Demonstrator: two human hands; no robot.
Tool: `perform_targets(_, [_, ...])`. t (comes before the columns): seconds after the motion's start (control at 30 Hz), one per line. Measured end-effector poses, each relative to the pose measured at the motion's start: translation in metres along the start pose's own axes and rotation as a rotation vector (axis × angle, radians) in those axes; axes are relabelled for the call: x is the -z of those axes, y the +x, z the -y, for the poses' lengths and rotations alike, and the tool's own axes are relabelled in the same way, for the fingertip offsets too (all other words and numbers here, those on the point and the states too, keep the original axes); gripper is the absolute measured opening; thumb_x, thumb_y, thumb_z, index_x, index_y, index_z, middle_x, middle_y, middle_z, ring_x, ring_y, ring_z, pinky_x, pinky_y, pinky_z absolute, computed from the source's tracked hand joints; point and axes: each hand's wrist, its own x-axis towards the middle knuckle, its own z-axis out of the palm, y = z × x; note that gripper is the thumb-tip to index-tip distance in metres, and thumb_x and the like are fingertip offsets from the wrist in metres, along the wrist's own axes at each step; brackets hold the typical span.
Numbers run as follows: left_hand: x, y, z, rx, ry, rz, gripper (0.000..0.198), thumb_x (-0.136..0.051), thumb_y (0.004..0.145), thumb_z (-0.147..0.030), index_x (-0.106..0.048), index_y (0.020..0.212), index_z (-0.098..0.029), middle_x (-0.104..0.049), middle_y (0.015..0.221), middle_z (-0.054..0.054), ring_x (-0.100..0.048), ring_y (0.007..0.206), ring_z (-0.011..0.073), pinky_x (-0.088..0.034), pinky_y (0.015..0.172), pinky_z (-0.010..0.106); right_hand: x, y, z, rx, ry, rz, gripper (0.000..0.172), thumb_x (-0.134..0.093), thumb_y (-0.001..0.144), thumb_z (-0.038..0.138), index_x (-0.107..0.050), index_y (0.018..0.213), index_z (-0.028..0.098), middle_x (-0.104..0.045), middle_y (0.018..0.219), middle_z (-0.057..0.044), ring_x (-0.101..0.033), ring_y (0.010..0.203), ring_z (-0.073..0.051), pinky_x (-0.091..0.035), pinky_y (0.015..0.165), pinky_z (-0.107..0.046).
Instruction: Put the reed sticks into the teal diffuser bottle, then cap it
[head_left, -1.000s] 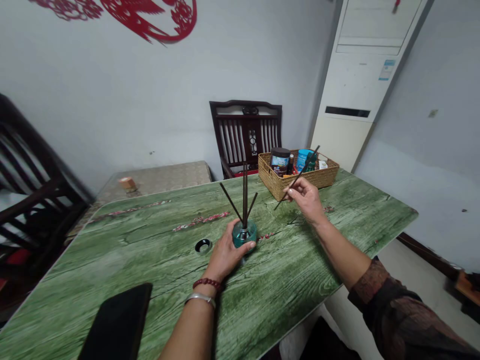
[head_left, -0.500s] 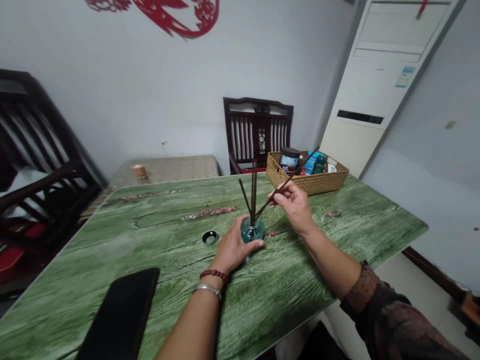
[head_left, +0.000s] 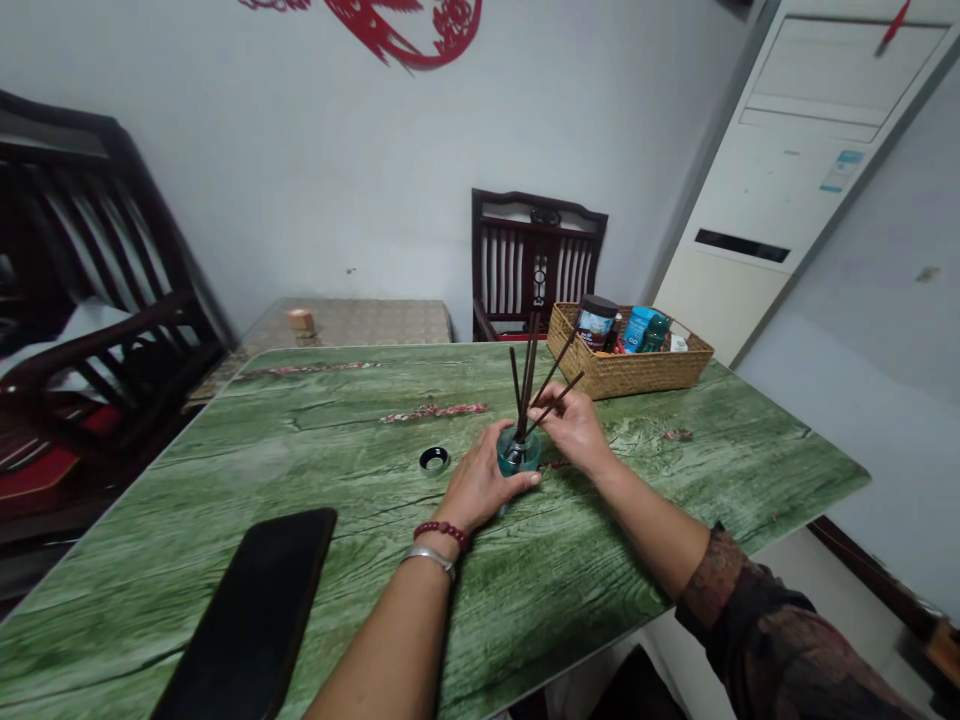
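Observation:
A teal glass reed diffuser bottle (head_left: 523,456) stands on the green wood-patterned table (head_left: 360,600). Several dark reed sticks (head_left: 530,365) rise from its neck and fan out. My left hand (head_left: 487,472) curls round the bottle from the left, with the thumb along its near side. My right hand (head_left: 570,425) pinches at the reed sticks on the right side, just above the bottle's mouth; which of them it grips is partly hidden by the fingers. A black ring-shaped cap (head_left: 434,460) lies on the table left of my left hand.
A black smartphone (head_left: 247,610) lies at the near left. At the far right of the table is a wicker basket (head_left: 645,372) holding a dark-lidded jar (head_left: 598,322) and a blue container (head_left: 637,328). A dark wooden chair (head_left: 538,260) stands behind.
My right hand has moved down along the sticks, closer to the bottle. The right-hand sticks now spread apart as two. My left hand keeps hold of the bottle, and the view has shifted slightly.

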Motion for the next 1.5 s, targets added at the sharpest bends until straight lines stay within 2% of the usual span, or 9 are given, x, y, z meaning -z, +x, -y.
perform_targets(0.1, [0.001, 0.0, 0.0, 0.021, -0.001, 0.012, 0.084, -0.078, 0.064, -0.049, -0.043, 0.136, -0.023, -0.061, 0.127, 0.012, -0.061, 0.113, 0.0326, -0.047, 0.094, 0.045, 0.005, -0.003, -0.004, 0.03, -0.112, 0.064, 0.013, -0.063, 0.076, 0.028, -0.067, 0.084, 0.019, -0.067, 0.079, 0.001, -0.049, 0.06, -0.01, -0.042, 0.062, -0.023])
perform_targets(0.23, [0.003, 0.0, 0.0, 0.053, 0.01, 0.038, 0.08, -0.076, 0.066, -0.048, -0.043, 0.134, -0.022, -0.063, 0.123, 0.011, -0.062, 0.111, 0.031, -0.047, 0.093, 0.043, 0.019, -0.005, -0.015, 0.05, -0.224, -0.006, 0.02, -0.059, 0.076, 0.02, -0.065, 0.095, 0.02, -0.067, 0.081, 0.002, -0.048, 0.056, -0.01, -0.041, 0.062, -0.023])
perform_targets(0.47, [0.005, 0.001, 0.0, 0.082, 0.066, 0.012, 0.071, -0.073, 0.069, -0.049, -0.048, 0.129, -0.02, -0.066, 0.116, 0.01, -0.064, 0.105, 0.0301, -0.048, 0.092, 0.045, 0.016, -0.005, -0.095, -0.236, -0.388, -0.035, 0.014, -0.054, 0.079, 0.011, -0.063, 0.086, 0.019, -0.064, 0.074, 0.0, -0.057, 0.069, -0.014, -0.042, 0.067, -0.024])
perform_targets(0.57, [0.006, 0.003, 0.002, 0.1, 0.07, -0.05, 0.07, -0.075, 0.067, -0.049, -0.05, 0.126, -0.019, -0.064, 0.118, 0.012, -0.062, 0.11, 0.0306, -0.047, 0.095, 0.046, 0.009, -0.008, -0.114, -0.233, -0.411, -0.03, 0.017, -0.053, 0.082, 0.012, -0.065, 0.089, 0.021, -0.066, 0.077, -0.001, -0.058, 0.071, -0.015, -0.041, 0.069, -0.025])
perform_targets(0.7, [0.012, 0.015, 0.008, 0.167, 0.107, -0.161, 0.069, -0.078, 0.065, -0.046, -0.053, 0.124, -0.02, -0.062, 0.122, 0.015, -0.06, 0.115, 0.0312, -0.045, 0.098, 0.048, 0.008, -0.011, -0.114, -0.213, -0.43, -0.003, 0.019, -0.054, 0.082, 0.013, -0.066, 0.094, 0.021, -0.068, 0.08, -0.002, -0.059, 0.072, -0.016, -0.039, 0.069, -0.025])
perform_targets(0.87, [0.021, 0.051, 0.024, 0.312, 0.092, -0.166, 0.07, -0.082, 0.06, -0.038, -0.05, 0.12, -0.023, -0.068, 0.112, 0.011, -0.067, 0.101, 0.0287, -0.048, 0.093, 0.049, 0.009, -0.012, -0.108, -0.223, -0.346, 0.015, 0.02, -0.058, 0.082, 0.017, -0.064, 0.101, 0.021, -0.063, 0.07, 0.002, -0.057, 0.067, -0.015, -0.037, 0.065, -0.024])
perform_targets(1.27, [0.017, 0.13, 0.052, 0.348, 0.069, -0.208, 0.065, -0.081, 0.063, -0.026, -0.05, 0.12, -0.021, -0.069, 0.104, 0.009, -0.068, 0.1, 0.0244, -0.051, 0.092, 0.046, 0.007, -0.012, -0.1, -0.267, -0.381, 0.02, 0.02, -0.059, 0.082, 0.019, -0.064, 0.101, 0.024, -0.061, 0.068, 0.003, -0.057, 0.067, -0.015, -0.032, 0.062, -0.024])
perform_targets(1.4, [0.017, 0.137, 0.044, 0.364, 0.016, -0.281, 0.072, -0.084, 0.058, -0.027, -0.049, 0.12, -0.019, -0.066, 0.1, 0.009, -0.067, 0.095, 0.0239, -0.052, 0.088, 0.045, 0.004, -0.012, -0.103, -0.253, -0.347, 0.018, 0.019, -0.059, 0.082, 0.019, -0.064, 0.1, 0.023, -0.059, 0.067, 0.003, -0.055, 0.066, -0.014, -0.032, 0.063, -0.024])
perform_targets(1.5, [0.02, 0.122, 0.032, 0.37, -0.052, -0.363, 0.076, -0.08, 0.064, -0.039, -0.044, 0.128, -0.019, -0.059, 0.097, 0.006, -0.065, 0.087, 0.0204, -0.056, 0.075, 0.039, 0.004, -0.01, -0.104, -0.264, -0.307, 0.005, 0.017, -0.063, 0.08, 0.02, -0.064, 0.096, 0.023, -0.054, 0.063, 0.005, -0.052, 0.063, -0.013, -0.031, 0.062, -0.023])
